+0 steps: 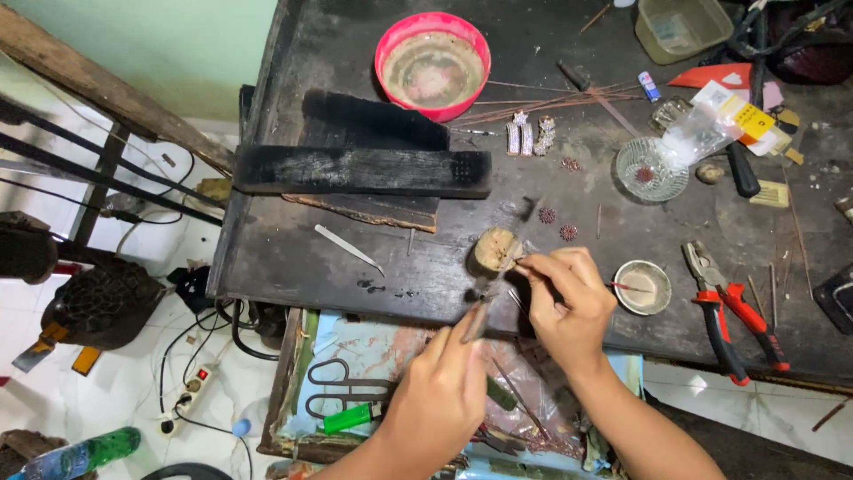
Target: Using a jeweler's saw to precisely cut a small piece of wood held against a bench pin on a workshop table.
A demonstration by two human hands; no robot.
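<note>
My right hand (pixel 569 298) pinches a thin tool or small piece against a small round wooden block (pixel 494 250) at the front edge of the dark workbench (pixel 293 240). What sits between the fingertips is too small to make out. My left hand (pixel 440 396) is below it, holding a slim metal tool (pixel 477 320) that points up toward the block. Two small round ornaments (pixel 558 224) lie just behind the block.
A pink bowl (pixel 433 64) stands at the back, charred black boards (pixel 364 164) to the left, tweezers (pixel 348 246) near them. Red-handled pliers (pixel 733 311), a small dish (pixel 643 286) and a glass dish (pixel 651 169) are on the right. Scissors (pixel 342 388) and a green lighter (pixel 351 416) lie in the open drawer.
</note>
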